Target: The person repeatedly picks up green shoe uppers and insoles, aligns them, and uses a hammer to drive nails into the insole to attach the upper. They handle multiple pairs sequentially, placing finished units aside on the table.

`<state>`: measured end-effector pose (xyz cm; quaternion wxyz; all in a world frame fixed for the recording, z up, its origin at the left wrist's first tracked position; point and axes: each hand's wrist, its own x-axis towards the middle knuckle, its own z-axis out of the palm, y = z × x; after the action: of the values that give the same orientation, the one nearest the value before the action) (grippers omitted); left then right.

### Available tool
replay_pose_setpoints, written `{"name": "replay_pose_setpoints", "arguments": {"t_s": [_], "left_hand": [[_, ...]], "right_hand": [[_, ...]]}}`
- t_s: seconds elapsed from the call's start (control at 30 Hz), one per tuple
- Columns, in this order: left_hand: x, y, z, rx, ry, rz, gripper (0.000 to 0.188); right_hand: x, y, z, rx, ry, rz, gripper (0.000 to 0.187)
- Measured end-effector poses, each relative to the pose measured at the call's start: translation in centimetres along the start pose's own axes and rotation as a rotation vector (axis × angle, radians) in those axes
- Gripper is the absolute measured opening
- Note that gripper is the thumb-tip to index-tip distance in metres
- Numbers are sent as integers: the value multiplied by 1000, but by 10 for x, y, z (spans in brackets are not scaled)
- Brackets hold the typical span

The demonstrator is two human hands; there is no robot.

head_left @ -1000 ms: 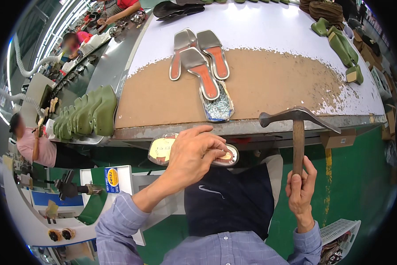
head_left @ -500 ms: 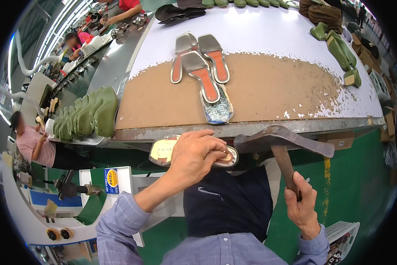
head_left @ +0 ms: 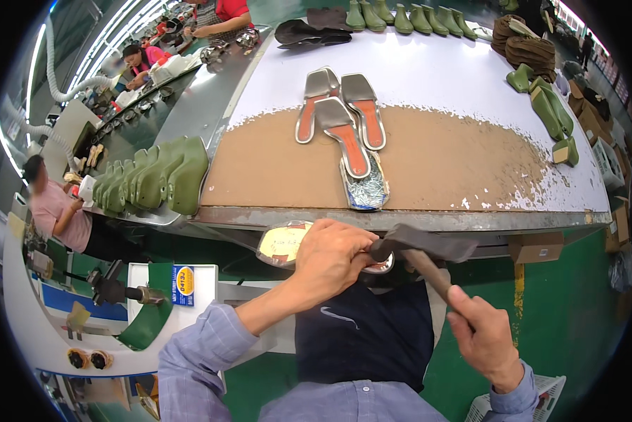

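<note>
My right hand (head_left: pixel 479 329) is wrapped round the wooden handle of a hammer (head_left: pixel 428 246). The blurred hammer head is right beside the fingertips of my left hand (head_left: pixel 333 259), which are pinched over one end of a shoe (head_left: pixel 282 243). Whatever is in that pinch is hidden. The shoe lies across above my lap, below the table edge, its yellow-covered end out to the left. On the table ahead, silver slide sandals (head_left: pixel 344 133) with orange insoles lie grouped, one overlapping an open packet of small nails (head_left: pixel 366 190).
Green shoe lasts (head_left: pixel 179 176) stand in a row at the table's left, with more (head_left: pixel 549 112) at the right. A black machine part (head_left: pixel 112 290) and a blue-yellow box (head_left: pixel 183 285) are at my left. A white basket (head_left: pixel 544 394) stands low right. Other people work at the left.
The hammer head has come down and left to my left fingertips, its handle now slanting more. My left hand stays on the shoe. The whole view has shifted slightly.
</note>
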<state>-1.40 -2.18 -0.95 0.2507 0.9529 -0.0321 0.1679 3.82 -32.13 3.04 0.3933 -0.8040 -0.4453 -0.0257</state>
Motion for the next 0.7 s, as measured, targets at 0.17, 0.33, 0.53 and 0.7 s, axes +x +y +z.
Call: {"name": "replay_pose_setpoints", "arguments": {"t_s": [0.17, 0.33, 0.53, 0.7], "left_hand": [[2, 0, -18, 110, -187, -23, 48], [2, -20, -33, 249, -303, 52, 60], [2, -12, -30, 208, -323, 18, 54], [-1, -10, -32, 231, -350, -18, 53]], "right_hand": [[-14, 17, 10, 97, 146, -106, 56], [-36, 14, 9, 570, 119, 437, 58], [-54, 33, 23, 266, 148, 203, 56], [-32, 12, 4, 79, 133, 87, 49]]}}
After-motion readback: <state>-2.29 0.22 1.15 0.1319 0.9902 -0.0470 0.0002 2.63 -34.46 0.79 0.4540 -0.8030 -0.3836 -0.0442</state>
